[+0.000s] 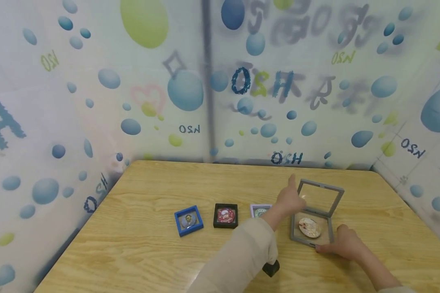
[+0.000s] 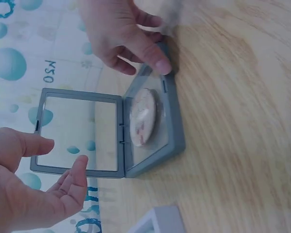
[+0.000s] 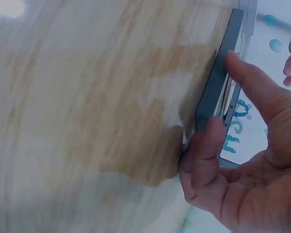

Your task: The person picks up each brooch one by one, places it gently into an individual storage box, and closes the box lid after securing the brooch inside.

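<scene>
A grey square display case (image 1: 302, 241) lies on the table with its clear-windowed lid (image 1: 322, 186) raised on the hinge. Inside the base sits an oval patterned badge (image 1: 309, 228), pale with brownish marks. My left hand (image 1: 289, 200) is at the left edge of the lid, its index finger stretched out; in the left wrist view its thumb and fingers (image 2: 70, 187) stand apart around the lid's corner. The right hand (image 1: 346, 244) holds the near right corner of the base, thumb on the front edge, as the right wrist view also shows.
Left of the grey case lie a lilac case (image 1: 255, 206), partly behind the left forearm, a black case (image 1: 225, 225) with a red badge, and a blue case (image 1: 190, 232) with a portrait badge. Printed curtain-like walls (image 1: 220, 122) border the wooden table (image 1: 150, 252).
</scene>
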`<state>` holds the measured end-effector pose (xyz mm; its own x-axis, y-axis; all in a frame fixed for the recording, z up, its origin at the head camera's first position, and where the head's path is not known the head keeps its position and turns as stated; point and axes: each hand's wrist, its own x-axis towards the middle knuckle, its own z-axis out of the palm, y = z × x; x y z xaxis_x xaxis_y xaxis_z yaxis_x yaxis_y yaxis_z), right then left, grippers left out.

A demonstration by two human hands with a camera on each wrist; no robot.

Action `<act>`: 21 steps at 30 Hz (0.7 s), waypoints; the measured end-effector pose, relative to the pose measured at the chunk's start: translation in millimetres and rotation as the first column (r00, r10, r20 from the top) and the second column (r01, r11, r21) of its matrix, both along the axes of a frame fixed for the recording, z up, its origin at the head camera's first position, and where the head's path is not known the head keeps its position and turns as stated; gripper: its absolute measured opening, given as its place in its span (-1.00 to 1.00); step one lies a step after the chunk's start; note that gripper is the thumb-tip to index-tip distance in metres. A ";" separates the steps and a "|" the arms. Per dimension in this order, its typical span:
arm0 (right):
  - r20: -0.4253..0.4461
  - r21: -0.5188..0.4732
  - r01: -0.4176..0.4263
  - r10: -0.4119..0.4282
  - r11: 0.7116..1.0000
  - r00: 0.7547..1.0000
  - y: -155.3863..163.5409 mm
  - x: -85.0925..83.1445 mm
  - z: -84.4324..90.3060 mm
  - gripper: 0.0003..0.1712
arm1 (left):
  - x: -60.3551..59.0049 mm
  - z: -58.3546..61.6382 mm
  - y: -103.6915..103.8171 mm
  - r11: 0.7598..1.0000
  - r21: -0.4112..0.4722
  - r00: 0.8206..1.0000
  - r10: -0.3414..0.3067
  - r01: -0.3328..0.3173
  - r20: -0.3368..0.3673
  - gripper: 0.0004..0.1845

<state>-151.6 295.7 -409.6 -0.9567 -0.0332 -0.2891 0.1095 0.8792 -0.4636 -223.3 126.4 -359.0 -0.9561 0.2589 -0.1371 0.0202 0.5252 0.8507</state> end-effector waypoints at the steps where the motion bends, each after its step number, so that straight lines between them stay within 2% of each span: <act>1: -0.003 -0.006 -0.001 0.001 1.000 1.000 -0.4 0.8 0.0 0.16 | -0.2 2.4 -0.3 1.000 0.001 1.000 -0.015 0.015 0.009 -0.04; 5: 0.000 -0.042 0.013 -0.013 0.999 1.000 -2.2 2.3 -0.4 0.12 | -1.2 7.5 -1.1 0.997 -0.022 0.997 -0.067 0.068 0.039 -0.06; 9: 0.002 -0.078 0.018 -0.018 0.997 1.000 -4.3 3.3 -0.4 0.13 | -2.1 8.0 -2.4 0.995 -0.017 0.993 -0.094 0.096 0.068 -0.10; 15: 0.019 -0.120 0.041 -0.039 0.992 0.999 -6.6 4.4 0.3 0.17 | -2.4 8.4 -6.1 0.994 0.044 0.993 -0.103 0.100 0.065 -0.21; 21: -0.002 -0.072 0.038 -0.038 0.997 0.999 -3.7 3.4 -1.9 0.15 | 0.3 6.9 -6.3 0.991 0.107 0.995 -0.090 0.084 0.049 -0.47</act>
